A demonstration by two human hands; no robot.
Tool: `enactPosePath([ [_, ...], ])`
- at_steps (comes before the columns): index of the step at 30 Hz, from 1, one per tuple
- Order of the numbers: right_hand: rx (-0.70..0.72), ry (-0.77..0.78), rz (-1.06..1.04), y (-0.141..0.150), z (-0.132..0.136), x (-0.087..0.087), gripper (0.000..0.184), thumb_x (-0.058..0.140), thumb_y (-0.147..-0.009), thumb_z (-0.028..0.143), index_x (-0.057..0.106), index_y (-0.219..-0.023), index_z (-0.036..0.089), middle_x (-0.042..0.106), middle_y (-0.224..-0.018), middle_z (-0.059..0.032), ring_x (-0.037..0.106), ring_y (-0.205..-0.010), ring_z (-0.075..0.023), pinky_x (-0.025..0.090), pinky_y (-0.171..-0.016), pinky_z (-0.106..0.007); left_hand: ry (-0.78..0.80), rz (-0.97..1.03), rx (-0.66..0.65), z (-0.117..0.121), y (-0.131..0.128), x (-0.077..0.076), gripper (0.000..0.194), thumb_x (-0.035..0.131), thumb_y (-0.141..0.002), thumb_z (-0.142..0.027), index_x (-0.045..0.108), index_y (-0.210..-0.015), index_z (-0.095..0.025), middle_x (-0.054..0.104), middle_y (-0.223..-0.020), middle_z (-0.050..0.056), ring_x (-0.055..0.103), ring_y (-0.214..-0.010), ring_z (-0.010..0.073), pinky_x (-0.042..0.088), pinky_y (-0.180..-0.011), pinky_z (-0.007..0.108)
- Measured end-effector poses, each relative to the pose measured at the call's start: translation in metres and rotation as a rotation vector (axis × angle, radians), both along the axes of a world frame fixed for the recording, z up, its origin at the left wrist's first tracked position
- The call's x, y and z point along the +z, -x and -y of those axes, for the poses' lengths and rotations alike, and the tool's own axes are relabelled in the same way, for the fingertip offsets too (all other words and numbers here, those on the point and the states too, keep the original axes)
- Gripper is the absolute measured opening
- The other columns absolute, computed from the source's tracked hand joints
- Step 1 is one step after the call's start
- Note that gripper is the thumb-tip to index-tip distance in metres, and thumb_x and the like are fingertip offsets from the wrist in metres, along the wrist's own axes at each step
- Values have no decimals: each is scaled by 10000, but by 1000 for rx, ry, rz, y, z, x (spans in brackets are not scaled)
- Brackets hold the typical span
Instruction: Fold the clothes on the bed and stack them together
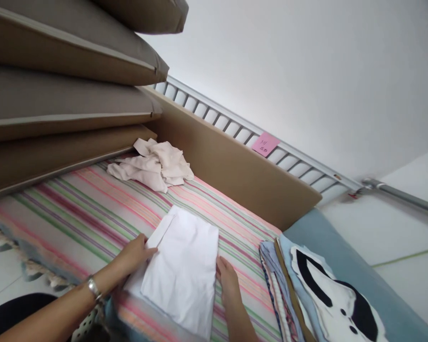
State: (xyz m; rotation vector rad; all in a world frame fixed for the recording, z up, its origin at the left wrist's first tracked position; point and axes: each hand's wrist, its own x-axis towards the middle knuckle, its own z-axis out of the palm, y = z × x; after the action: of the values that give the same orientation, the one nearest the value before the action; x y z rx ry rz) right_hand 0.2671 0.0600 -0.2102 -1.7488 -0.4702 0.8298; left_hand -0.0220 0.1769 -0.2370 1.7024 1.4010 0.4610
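Observation:
A white garment (185, 266), folded into a flat rectangle, lies in front of me on a striped cloth. My left hand (141, 254) is closed at its left edge, the thumb lying on top of the fabric. On the opposite side, my right hand (228, 275) grips the right edge, with its fingertips partly hidden by the cloth. A metal band circles my left wrist. Beyond the garment is a crumpled off-white cloth (160, 164). To the right rests a stack of folded clothes (288, 285), topped by a white piece with a black design (342, 299).
The striped cloth (92, 209) covers the surface, its fringed edge at the left. Thick grey-brown cushions (67, 95) are piled at the upper left. A tan board (231, 166) leans against a metal railing (221, 118) bearing a pink note (266, 144).

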Motion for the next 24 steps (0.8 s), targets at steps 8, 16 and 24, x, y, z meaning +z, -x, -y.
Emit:
enactPosePath([
  [8, 86, 81, -283, -31, -93, -2, 330, 738, -603, 366, 628, -798, 124, 710, -779, -154, 667, -900, -303, 535, -767, -427, 202, 377, 9, 15, -2, -15, 409, 641, -585, -331, 566, -948, -159, 704, -966, 50, 634, -933, 274, 484, -760, 298],
  [16, -25, -104, -272, -48, -72, -3, 415, 780, -500, 237, 607, -869, 159, 718, -749, -66, 679, -798, -263, 538, -758, -385, 48, 218, -84, -7, -8, 2, 358, 578, -559, -137, 584, -915, -171, 702, -966, 42, 633, -943, 237, 454, -834, 272],
  [24, -355, -362, -214, -43, 90, -17, 544, 805, -474, 307, 567, -949, 193, 725, -845, -24, 671, -780, -223, 545, -712, -360, -407, -94, -181, -20, -61, 15, 397, 440, -777, -337, 538, -1126, -176, 649, -1102, 138, 597, -1044, 293, 427, -890, 361],
])
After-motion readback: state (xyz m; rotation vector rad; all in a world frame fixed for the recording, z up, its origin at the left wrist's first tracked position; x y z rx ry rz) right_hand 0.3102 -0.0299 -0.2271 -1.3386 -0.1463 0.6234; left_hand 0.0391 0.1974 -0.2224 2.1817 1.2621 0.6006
